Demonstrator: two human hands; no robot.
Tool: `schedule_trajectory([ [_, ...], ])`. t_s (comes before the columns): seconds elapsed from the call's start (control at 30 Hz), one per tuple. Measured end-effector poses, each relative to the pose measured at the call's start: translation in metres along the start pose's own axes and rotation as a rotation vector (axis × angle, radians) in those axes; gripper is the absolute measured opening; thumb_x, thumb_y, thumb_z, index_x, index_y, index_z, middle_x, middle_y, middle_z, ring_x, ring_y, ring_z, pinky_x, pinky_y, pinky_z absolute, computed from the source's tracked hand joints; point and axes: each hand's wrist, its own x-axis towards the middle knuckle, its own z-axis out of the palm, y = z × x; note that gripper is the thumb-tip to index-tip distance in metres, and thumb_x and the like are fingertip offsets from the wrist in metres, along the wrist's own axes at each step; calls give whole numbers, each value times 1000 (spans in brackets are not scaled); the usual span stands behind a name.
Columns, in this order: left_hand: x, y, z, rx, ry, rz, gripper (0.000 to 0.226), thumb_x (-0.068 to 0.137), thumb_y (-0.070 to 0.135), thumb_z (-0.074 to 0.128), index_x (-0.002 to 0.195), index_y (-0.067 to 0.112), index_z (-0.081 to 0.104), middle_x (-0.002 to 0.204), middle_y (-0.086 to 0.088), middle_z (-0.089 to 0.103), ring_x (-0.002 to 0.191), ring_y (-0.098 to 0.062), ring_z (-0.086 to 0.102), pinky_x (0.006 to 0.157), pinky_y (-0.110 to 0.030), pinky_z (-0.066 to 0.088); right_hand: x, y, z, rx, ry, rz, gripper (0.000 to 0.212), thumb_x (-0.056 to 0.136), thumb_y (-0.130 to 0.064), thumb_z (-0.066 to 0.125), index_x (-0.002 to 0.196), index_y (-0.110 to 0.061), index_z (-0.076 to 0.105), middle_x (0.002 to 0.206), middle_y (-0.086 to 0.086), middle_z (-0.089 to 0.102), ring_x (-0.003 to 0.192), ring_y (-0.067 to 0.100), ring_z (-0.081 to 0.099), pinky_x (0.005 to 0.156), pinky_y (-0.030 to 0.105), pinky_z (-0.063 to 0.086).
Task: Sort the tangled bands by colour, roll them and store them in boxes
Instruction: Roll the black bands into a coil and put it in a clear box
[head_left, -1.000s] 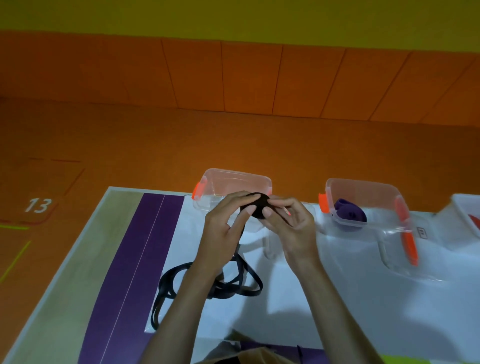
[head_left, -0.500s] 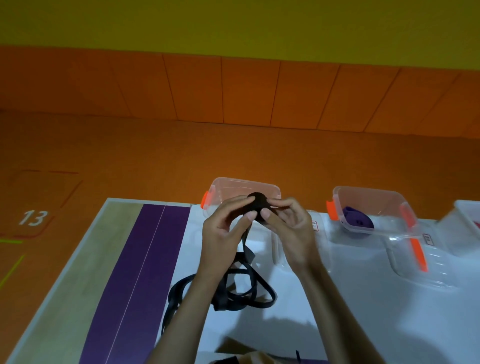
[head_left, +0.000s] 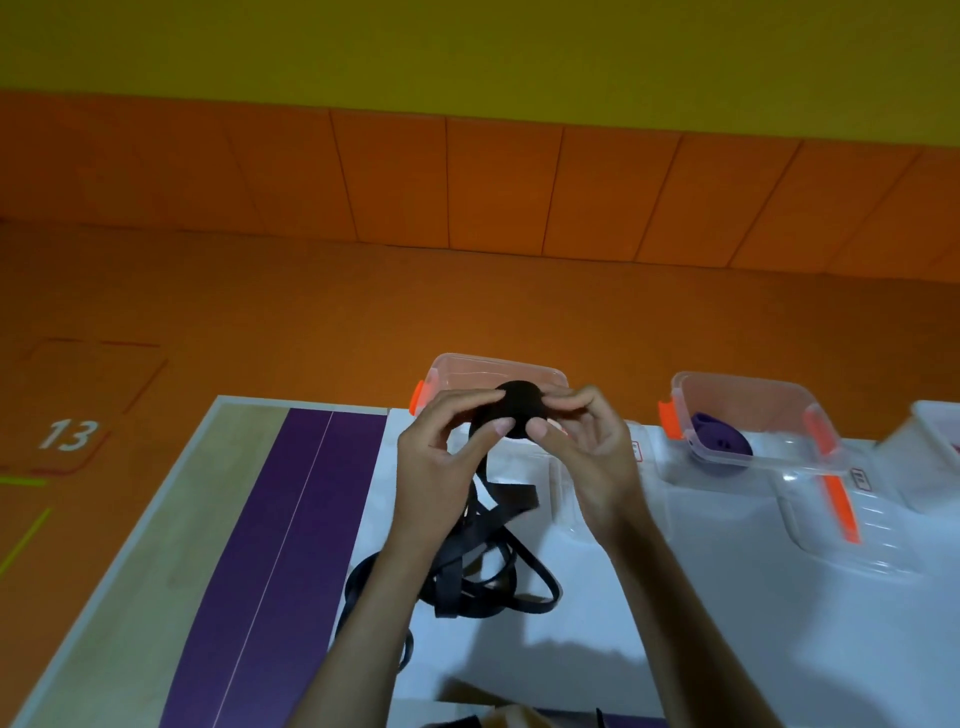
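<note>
Now both hands are raised above the counter (head_left: 727, 634) and meet on a small black roll (head_left: 519, 408). The left hand (head_left: 436, 467) pinches the roll's left side, thumb on the near face and fingers curled over the top. The right hand (head_left: 592, 457) pinches the right side the same way, its thumb tip just beside the left thumb. The roll is a tight round disc, held upright facing the camera, in front of the left box (head_left: 493, 366).

From the roll's lower left edge the unrolled black band (head_left: 488, 571) hangs down past the left wrist and lies in loose tangled loops on the white sheet, partly under the left forearm.

The left box is clear, with an orange latch at its left end; its inside is mostly hidden behind the hands. The middle box (head_left: 753, 387), well apart to the right, is also clear with orange latches and holds a rolled purple band (head_left: 719, 441). A clear lid (head_left: 852, 540) lies on the counter just in front of it, with an orange latch along one side. Only a corner of the right box (head_left: 930, 431) shows at the frame's edge, and its contents cannot be made out.

A purple stripe (head_left: 280, 545) runs down the counter left of the white sheet. Beyond the counter the orange floor (head_left: 260, 312) bears a white 13 (head_left: 67, 434).
</note>
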Motion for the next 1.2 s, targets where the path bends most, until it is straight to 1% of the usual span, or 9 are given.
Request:
schedule_trajectory([
  [0.1, -4, -3, 8, -32, 44, -15, 22, 87, 23, 87, 104, 34, 79, 111, 3, 79, 115, -25, 73, 100, -38, 58, 4, -6, -5, -60, 34, -37, 22, 74, -30, 90, 82, -29, 69, 107, 11, 78, 107, 31, 74, 95, 49, 60],
  [0.23, -5, -5, 11, -57, -20, -54, 36, 88, 16, 85, 115, 39, 79, 118, 0, 76, 119, -24, 70, 102, -34, 57, 4, -5, -5, 47, 66, -33, 23, 81, -21, 88, 98, -28, 73, 110, 8, 77, 107, 28, 76, 79, 35, 64],
  [0.37, 0, -1, 11, -32, -65, -47, 34, 95, 19, 78, 126, 35, 76, 121, 5, 74, 121, -17, 68, 100, -21, 52, 4, -3, -10, 70, 26, -5, 19, 82, -23, 85, 91, -18, 70, 115, 17, 74, 113, 38, 72, 87, 46, 63],
  [0.5, 4, 3, 18, -81, -15, -40, 23, 94, 12, 78, 114, 23, 72, 115, 4, 76, 115, -16, 71, 95, -19, 53, 2, -2, -12, -54, 28, -33, 33, 78, -31, 86, 76, -12, 59, 107, 11, 79, 109, 28, 75, 92, 49, 59],
  [0.67, 3, -3, 18, -91, -8, -70, 21, 89, 17, 79, 110, 21, 78, 116, -1, 77, 115, -18, 72, 96, -21, 54, 4, 1, -13, 6, 51, 41, 38, 82, -33, 88, 116, -33, 72, 112, 5, 77, 113, 27, 74, 82, 38, 65],
  [0.8, 7, -5, 13, -17, -44, -49, 25, 95, 20, 76, 115, 36, 80, 120, 5, 76, 121, -18, 69, 100, -21, 52, 5, 6, -13, 10, -3, 97, 26, 81, -35, 90, 94, -21, 72, 114, 2, 77, 113, 30, 74, 90, 48, 63],
  [0.9, 6, -4, 17, 3, -29, -57, 22, 101, 23, 71, 119, 35, 76, 120, 9, 76, 120, -17, 70, 98, -22, 54, 7, 3, -14, -100, 23, 48, 27, 76, -35, 89, 81, -20, 68, 107, 10, 78, 105, 33, 75, 94, 52, 60],
  [1.03, 4, -5, 17, -15, -4, -69, 21, 97, 21, 75, 113, 34, 76, 116, 8, 77, 116, -14, 71, 96, -21, 54, 9, -6, -10, -53, 39, 13, 27, 80, -32, 88, 103, -31, 76, 107, 1, 77, 102, 23, 77, 77, 35, 64],
  [1.2, 11, -3, 8, -8, -64, -61, 29, 92, 17, 77, 117, 31, 79, 118, 6, 77, 118, -17, 70, 99, -24, 54, 9, -5, -11, -55, -20, -19, 19, 88, -15, 81, 99, -30, 76, 112, 1, 78, 111, 21, 75, 90, 35, 63],
])
